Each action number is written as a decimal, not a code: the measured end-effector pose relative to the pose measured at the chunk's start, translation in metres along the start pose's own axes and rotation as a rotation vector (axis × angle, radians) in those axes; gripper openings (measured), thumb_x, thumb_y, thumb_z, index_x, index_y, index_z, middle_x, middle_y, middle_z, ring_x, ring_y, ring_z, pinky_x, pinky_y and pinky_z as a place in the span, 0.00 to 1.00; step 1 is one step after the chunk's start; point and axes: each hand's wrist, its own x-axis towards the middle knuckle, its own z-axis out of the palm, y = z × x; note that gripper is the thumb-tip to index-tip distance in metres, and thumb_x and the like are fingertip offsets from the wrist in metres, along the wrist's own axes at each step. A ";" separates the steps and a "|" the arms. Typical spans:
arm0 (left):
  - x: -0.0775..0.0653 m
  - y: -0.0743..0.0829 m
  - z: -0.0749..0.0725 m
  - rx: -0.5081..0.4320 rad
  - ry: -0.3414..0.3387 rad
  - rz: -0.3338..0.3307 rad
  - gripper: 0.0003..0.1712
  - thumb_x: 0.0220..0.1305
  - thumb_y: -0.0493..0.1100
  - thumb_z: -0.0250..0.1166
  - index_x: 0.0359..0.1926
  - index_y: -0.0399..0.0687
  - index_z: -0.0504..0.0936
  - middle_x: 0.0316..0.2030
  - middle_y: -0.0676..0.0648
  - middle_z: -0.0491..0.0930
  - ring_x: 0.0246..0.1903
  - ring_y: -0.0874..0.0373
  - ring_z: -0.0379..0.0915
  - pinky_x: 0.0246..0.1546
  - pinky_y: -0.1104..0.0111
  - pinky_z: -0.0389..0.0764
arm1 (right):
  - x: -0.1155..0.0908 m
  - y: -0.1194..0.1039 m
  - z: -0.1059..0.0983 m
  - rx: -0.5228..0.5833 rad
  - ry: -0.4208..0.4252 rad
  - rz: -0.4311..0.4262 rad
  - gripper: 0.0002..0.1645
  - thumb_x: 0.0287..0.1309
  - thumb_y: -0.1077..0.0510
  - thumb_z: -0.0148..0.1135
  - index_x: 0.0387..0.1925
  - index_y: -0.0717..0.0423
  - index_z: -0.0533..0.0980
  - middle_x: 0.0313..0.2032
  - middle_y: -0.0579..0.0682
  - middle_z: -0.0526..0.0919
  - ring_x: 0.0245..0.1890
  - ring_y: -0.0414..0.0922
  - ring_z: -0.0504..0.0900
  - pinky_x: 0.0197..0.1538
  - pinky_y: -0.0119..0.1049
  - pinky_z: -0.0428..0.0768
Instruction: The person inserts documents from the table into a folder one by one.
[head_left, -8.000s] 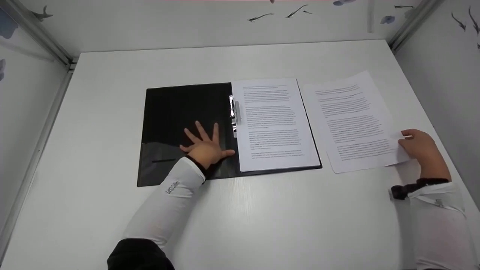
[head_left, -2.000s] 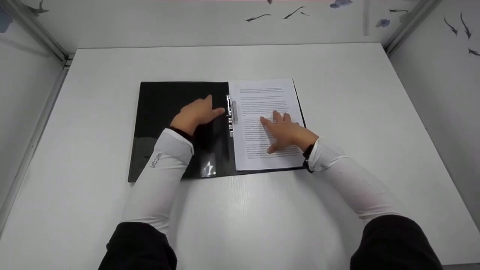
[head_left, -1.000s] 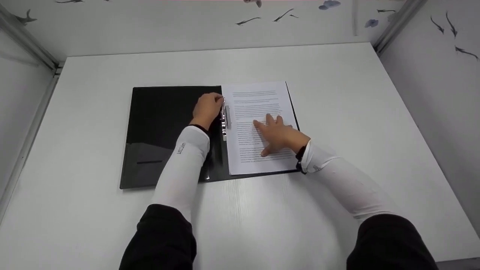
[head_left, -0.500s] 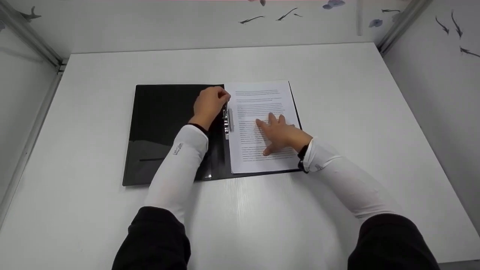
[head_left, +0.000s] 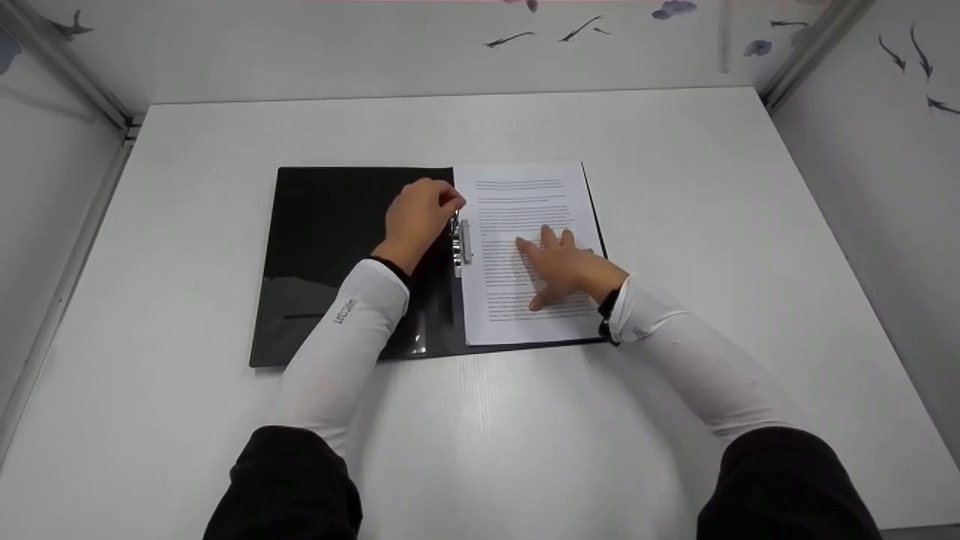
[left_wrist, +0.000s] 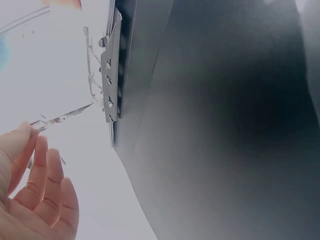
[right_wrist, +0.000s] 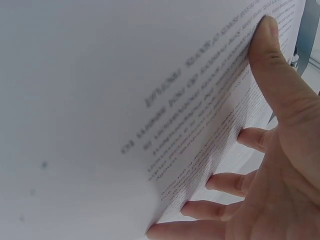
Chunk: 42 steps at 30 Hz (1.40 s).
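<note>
A black clip folder (head_left: 337, 225) lies spread flat on the white table, with printed sheets (head_left: 517, 330) on its right side. Along the spine sits a metal clip (head_left: 457, 251). My left hand (head_left: 418, 217) is at the clip's upper end; in the left wrist view, its thumb and index finger pinch the clip's thin metal lever (left_wrist: 62, 118), which stands out from the clip body (left_wrist: 112, 70). With fingers spread, my right hand (head_left: 566, 268) presses on the top sheet. The right wrist view shows its thumb and fingertips touching the printed page (right_wrist: 100, 100).
The white table (head_left: 675, 187) extends around the folder on all sides. A back wall (head_left: 300, 52) and side walls with printed fish and flower shapes border it. A clear pocket (head_left: 300, 319) covers the folder's lower left.
The loose sheet that my right hand held at the right now lies on the stack, that hand pressing on it. My left hand has gone from the left cover to the clip's lever.
</note>
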 end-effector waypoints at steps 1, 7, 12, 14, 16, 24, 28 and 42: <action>-0.001 0.000 0.000 -0.002 0.000 0.003 0.14 0.68 0.51 0.61 0.46 0.50 0.86 0.45 0.48 0.82 0.44 0.56 0.78 0.46 0.63 0.77 | 0.000 0.000 0.000 -0.006 -0.001 -0.001 0.66 0.48 0.41 0.72 0.77 0.47 0.40 0.75 0.67 0.35 0.72 0.71 0.39 0.61 0.72 0.59; -0.009 0.001 -0.002 -0.004 -0.018 0.013 0.13 0.67 0.50 0.62 0.44 0.49 0.86 0.43 0.48 0.81 0.41 0.55 0.77 0.44 0.63 0.77 | 0.002 0.001 0.001 -0.035 0.001 -0.005 0.66 0.48 0.39 0.72 0.77 0.48 0.41 0.74 0.68 0.35 0.71 0.72 0.41 0.59 0.72 0.62; -0.014 0.000 -0.002 -0.011 -0.038 0.019 0.13 0.67 0.50 0.63 0.44 0.47 0.86 0.42 0.47 0.81 0.40 0.55 0.76 0.43 0.63 0.77 | 0.004 0.002 0.002 -0.023 0.003 -0.005 0.66 0.47 0.40 0.72 0.77 0.48 0.42 0.74 0.68 0.35 0.71 0.72 0.41 0.59 0.72 0.63; -0.015 0.000 -0.002 -0.016 -0.042 0.020 0.13 0.66 0.50 0.63 0.43 0.47 0.86 0.42 0.47 0.81 0.39 0.55 0.76 0.42 0.63 0.77 | 0.004 0.003 0.002 -0.023 0.006 -0.007 0.66 0.47 0.40 0.72 0.77 0.48 0.42 0.74 0.69 0.36 0.71 0.72 0.42 0.59 0.72 0.63; -0.016 0.000 -0.002 -0.021 -0.052 0.020 0.13 0.66 0.50 0.64 0.43 0.47 0.85 0.42 0.46 0.80 0.39 0.55 0.75 0.42 0.64 0.77 | 0.004 0.003 0.002 -0.025 0.009 -0.010 0.66 0.47 0.40 0.72 0.77 0.49 0.42 0.74 0.69 0.36 0.71 0.72 0.42 0.59 0.72 0.63; -0.018 0.003 -0.005 -0.003 -0.163 0.008 0.14 0.65 0.50 0.65 0.43 0.46 0.85 0.42 0.47 0.83 0.39 0.55 0.77 0.43 0.63 0.78 | 0.003 0.002 0.001 -0.023 0.009 -0.007 0.66 0.47 0.40 0.73 0.77 0.48 0.42 0.74 0.69 0.37 0.70 0.71 0.45 0.59 0.71 0.64; -0.019 0.006 -0.007 0.001 -0.215 -0.009 0.12 0.64 0.48 0.65 0.43 0.46 0.84 0.42 0.47 0.84 0.38 0.54 0.77 0.44 0.62 0.78 | 0.003 0.001 0.000 -0.015 0.009 -0.002 0.66 0.47 0.41 0.73 0.77 0.48 0.43 0.74 0.68 0.37 0.70 0.70 0.46 0.59 0.70 0.65; -0.009 -0.005 -0.009 -0.141 -0.412 -0.128 0.19 0.60 0.47 0.69 0.48 0.41 0.83 0.50 0.43 0.81 0.46 0.52 0.73 0.51 0.61 0.74 | 0.000 0.000 -0.003 -0.029 -0.010 -0.002 0.67 0.47 0.40 0.73 0.77 0.48 0.41 0.74 0.69 0.38 0.71 0.70 0.45 0.58 0.71 0.65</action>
